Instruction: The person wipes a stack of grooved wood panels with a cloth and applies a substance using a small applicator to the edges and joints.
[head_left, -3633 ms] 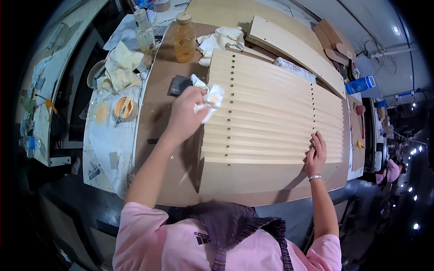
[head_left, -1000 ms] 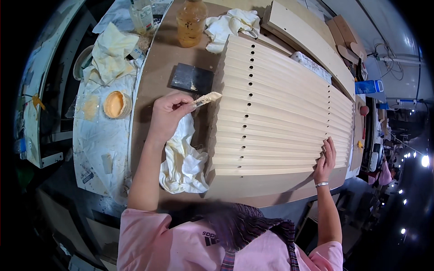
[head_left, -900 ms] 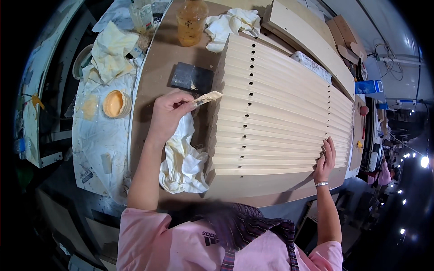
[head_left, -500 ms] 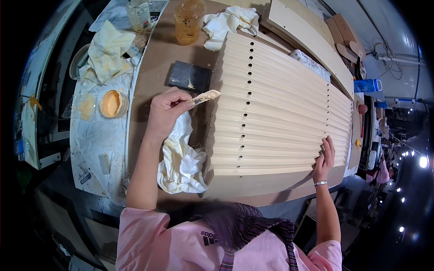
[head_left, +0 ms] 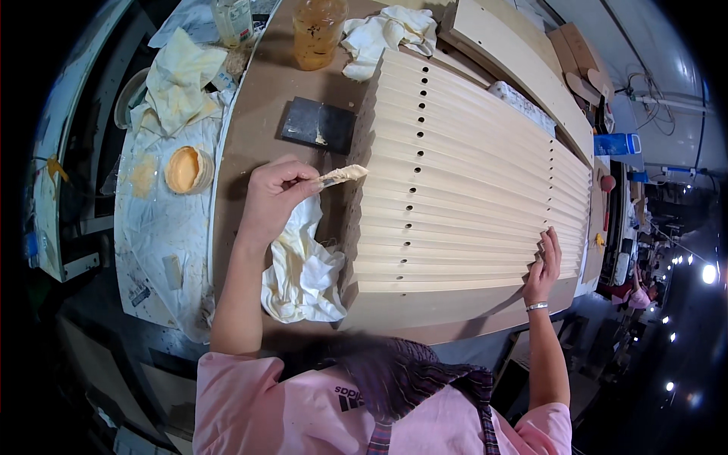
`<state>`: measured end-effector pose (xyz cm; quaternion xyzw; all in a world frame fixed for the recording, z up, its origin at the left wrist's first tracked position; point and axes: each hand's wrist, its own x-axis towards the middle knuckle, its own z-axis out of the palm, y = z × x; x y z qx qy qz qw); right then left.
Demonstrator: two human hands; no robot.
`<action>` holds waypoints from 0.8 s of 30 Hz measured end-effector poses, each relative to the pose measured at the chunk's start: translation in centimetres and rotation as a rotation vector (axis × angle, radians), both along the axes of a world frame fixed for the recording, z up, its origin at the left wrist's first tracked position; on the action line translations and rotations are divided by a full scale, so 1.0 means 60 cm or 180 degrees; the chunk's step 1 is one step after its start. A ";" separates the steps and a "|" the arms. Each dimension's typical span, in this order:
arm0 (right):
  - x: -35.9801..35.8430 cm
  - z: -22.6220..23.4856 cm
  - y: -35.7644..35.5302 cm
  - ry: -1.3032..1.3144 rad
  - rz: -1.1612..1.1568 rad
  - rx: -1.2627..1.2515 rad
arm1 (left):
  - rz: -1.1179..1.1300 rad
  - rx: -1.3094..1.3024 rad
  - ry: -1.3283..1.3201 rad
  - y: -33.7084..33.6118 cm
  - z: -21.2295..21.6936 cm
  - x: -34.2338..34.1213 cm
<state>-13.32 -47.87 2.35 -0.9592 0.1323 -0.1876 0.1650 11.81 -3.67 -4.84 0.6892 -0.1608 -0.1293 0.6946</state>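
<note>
My left hand (head_left: 282,189) is closed around a small putty knife (head_left: 343,176) whose blade is coated in pale beige filler. Its tip is at the left ends of a row of pale wooden boards (head_left: 478,178) laid side by side; whether it touches them I cannot tell. Dark round holes run along both ends of the boards. My right hand (head_left: 544,265) rests on the boards near their right end, fingers stretched out. Below my left hand lies a crumpled white cloth (head_left: 303,273). A dark rectangular block (head_left: 318,125) with a filler smear sits just beyond it.
On the plastic-covered left surface stand an open tub of orange-beige filler (head_left: 186,170) and a yellowish cloth (head_left: 178,83). At the back are a bottle of amber liquid (head_left: 318,34) and another white cloth (head_left: 390,34). Long panels (head_left: 523,72) lie beyond the boards.
My left hand has lowered slightly toward me, and the knife tip has slid a little nearer along the board ends. My right hand has stayed in place.
</note>
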 end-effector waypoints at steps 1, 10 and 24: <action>0.000 0.001 0.000 0.0014 0.0004 -0.0030 | -0.0018 0.0012 -0.0015 0.000 0.004 -0.001; 0.004 0.001 -0.003 -0.0063 0.0055 0.0043 | 0.0195 0.0196 -0.0034 0.013 0.009 -0.005; -0.013 -0.016 -0.020 -0.0092 0.0034 0.0065 | 0.3140 0.1155 -0.0321 0.284 0.019 -0.040</action>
